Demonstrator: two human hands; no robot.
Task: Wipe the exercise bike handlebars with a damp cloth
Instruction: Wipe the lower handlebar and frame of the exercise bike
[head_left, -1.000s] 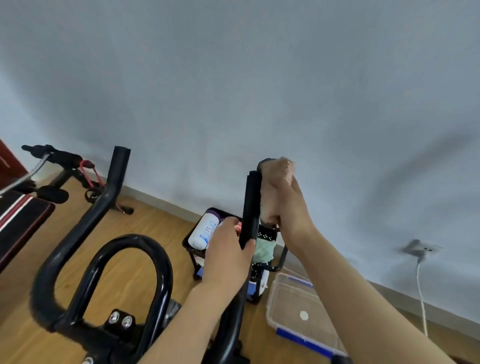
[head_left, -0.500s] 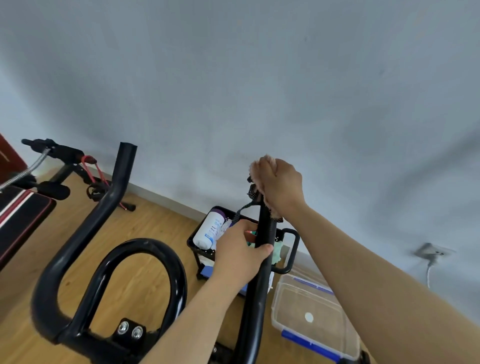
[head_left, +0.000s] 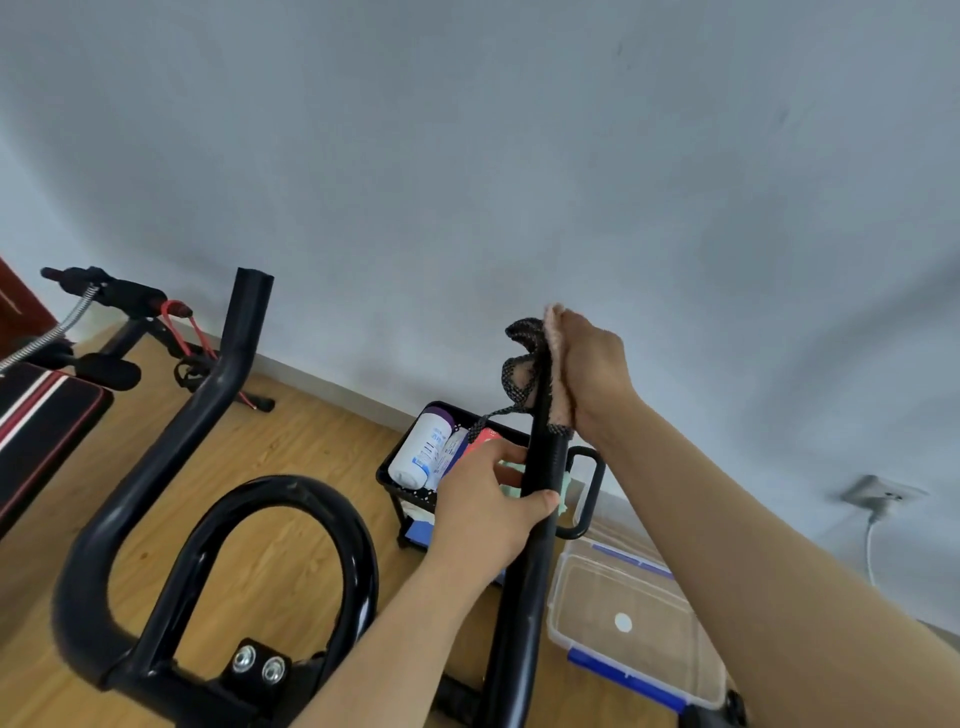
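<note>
The black exercise bike handlebars fill the lower view: a left bar (head_left: 228, 364), a middle loop (head_left: 291, 493) and a right bar (head_left: 540, 519) that rises upright. My left hand (head_left: 488, 509) grips the right bar at mid height. My right hand (head_left: 587, 374) is wrapped around the top end of that bar, holding a cloth (head_left: 524, 374) against it. The cloth is dark and speckled on one side, pinkish on the other, and it hides the bar's tip.
A black basket (head_left: 400, 473) with a white bottle (head_left: 421, 449) stands on the wooden floor behind the bar. A clear lidded box (head_left: 623, 618) lies to its right. A workout bench (head_left: 47, 410) sits at far left. A wall socket with a cable (head_left: 878, 499) is at right.
The view has tilted down and left. My right hand with the cloth stays at the bar's top end, slightly turned so more dark cloth shows. My left hand keeps its grip.
</note>
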